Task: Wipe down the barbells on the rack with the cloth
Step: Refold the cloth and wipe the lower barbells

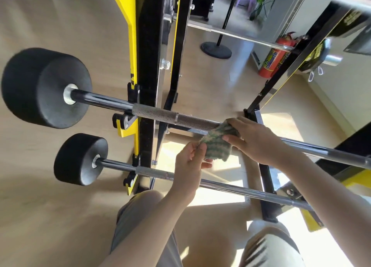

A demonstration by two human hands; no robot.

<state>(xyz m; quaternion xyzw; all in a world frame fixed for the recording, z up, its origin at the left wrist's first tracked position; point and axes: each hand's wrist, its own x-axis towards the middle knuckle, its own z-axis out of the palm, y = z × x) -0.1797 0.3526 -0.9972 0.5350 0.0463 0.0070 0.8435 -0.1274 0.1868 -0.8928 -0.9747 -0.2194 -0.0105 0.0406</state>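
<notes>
Two barbells lie across a black and yellow rack [147,69]. The upper barbell [156,113] has a large black weight at its left end; the lower barbell [230,187] has a smaller one. A green patterned cloth [216,144] is wrapped over the upper bar near its middle. My right hand [255,140] presses the cloth onto the bar from above. My left hand [190,164] pinches the cloth's hanging lower left corner, just above the lower bar.
A third bar [241,35] sits higher on the rack. A red fire extinguisher [275,57] stands by the wall at the back right, near a round black stand base [216,49]. Wooden floor lies all around. My knees are below the lower bar.
</notes>
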